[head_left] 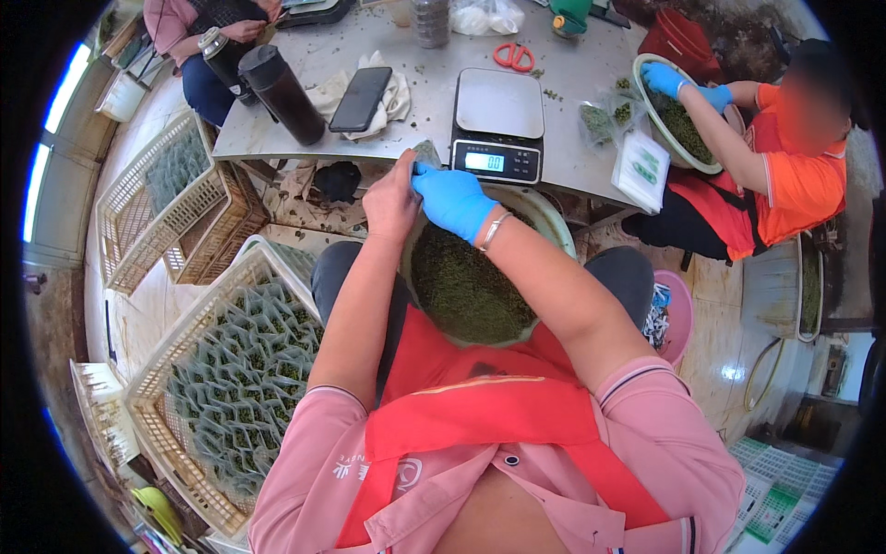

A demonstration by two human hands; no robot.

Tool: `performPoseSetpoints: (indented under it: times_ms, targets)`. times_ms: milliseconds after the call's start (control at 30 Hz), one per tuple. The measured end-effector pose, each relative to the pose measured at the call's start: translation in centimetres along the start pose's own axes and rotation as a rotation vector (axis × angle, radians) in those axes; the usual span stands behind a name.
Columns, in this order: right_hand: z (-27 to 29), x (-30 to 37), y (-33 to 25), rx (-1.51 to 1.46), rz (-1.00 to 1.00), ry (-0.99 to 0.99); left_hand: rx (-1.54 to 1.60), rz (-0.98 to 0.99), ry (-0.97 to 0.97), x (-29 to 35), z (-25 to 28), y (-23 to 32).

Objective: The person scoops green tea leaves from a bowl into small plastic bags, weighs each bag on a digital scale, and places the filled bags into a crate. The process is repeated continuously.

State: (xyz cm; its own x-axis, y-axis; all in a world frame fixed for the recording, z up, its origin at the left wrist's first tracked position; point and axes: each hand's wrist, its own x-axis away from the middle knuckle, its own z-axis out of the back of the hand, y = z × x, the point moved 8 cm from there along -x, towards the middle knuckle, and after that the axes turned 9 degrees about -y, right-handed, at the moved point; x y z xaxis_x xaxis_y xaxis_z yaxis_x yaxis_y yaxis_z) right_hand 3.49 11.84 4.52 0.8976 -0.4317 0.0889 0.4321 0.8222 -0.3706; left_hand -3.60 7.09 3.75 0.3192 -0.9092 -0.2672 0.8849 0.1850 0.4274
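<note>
A small clear plastic bag (426, 151) shows at the fingertips of both hands, just in front of the digital scale. My bare left hand (391, 201) is closed with its fingers on the bag. Against it, my right hand (454, 201), in a blue glove, pinches the same bag. What the bag holds is mostly covered by my fingers. Below my hands, between my knees, a pale round basin (559, 231) holds loose small green plant bits (475, 277). The scale (499, 106) has a bare weighing plate and a lit display.
Left of my legs, a plastic crate (152, 397) holds many filled bags (245, 379); more crates (138, 222) stand behind. On the table are a phone (361, 99), dark bottle (284, 97) and red scissors (513, 57). At right, a co-worker in orange (803, 189) handles another basin (701, 162).
</note>
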Motion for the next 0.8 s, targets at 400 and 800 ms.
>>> performPoseSetpoints:
  times_ms: [400,800]
  targets:
    - [15.4,12.6,29.2,0.689,-0.43,0.622,0.613,0.411,0.009,-0.1,-2.1,-5.5]
    - [8.2,5.9,10.3,0.105,0.116,0.708,0.991,0.366,0.243,6.9,6.1,-8.9]
